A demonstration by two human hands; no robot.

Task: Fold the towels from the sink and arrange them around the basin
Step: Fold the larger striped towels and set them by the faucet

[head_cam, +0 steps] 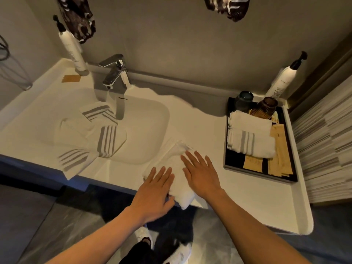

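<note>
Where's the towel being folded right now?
In the head view, the white towel lies on the counter's front edge, right of the basin, under both hands, left of the black tray.

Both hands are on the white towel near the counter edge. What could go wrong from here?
1. The folded towel overhangs the counter front edge; pressure from the left hand or right hand might tip it to the floor.
2. The striped towel also droops over the front edge, half out of the basin; it may slide off.
</note>
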